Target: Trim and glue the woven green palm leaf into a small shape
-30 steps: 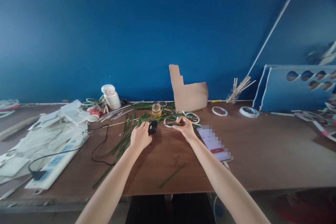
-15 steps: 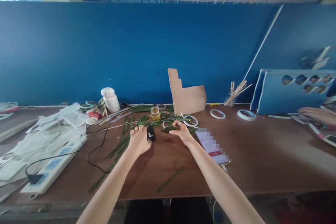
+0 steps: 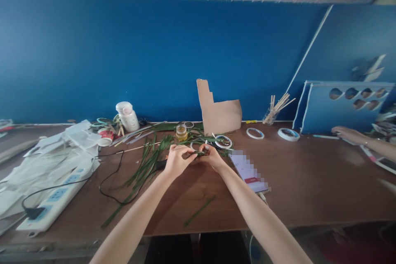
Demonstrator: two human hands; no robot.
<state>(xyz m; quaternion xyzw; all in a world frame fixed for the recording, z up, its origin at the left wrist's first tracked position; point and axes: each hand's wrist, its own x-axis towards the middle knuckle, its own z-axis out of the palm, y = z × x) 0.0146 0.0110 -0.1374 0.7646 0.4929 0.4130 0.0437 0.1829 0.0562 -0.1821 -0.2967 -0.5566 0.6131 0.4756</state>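
A small green leaf piece (image 3: 200, 153) is pinched between my two hands, above the table in the middle of the view. My left hand (image 3: 179, 161) has its thumb and fingertips closed on the left end of it. The right end is in the fingers of my right hand (image 3: 212, 156). Much of the piece is hidden by the fingers. Beside my left hand lies a black corded device (image 3: 161, 165), partly covered by that hand. Long green leaf strips (image 3: 147, 165) spread out to the left, and a single strip (image 3: 199, 210) lies nearer the front edge.
A glass jar (image 3: 182, 133), a white tape roll (image 3: 223, 142) and a phone (image 3: 247, 171) surround my hands. Brown cardboard (image 3: 221, 115) leans on the blue partition. A power strip (image 3: 58, 198) and white scraps (image 3: 46, 169) lie left. Another person's hand (image 3: 349, 134) is far right.
My left hand has let go of the black device and moved right to the green leaf piece. My right hand keeps its hold. The other person's hand has moved left.
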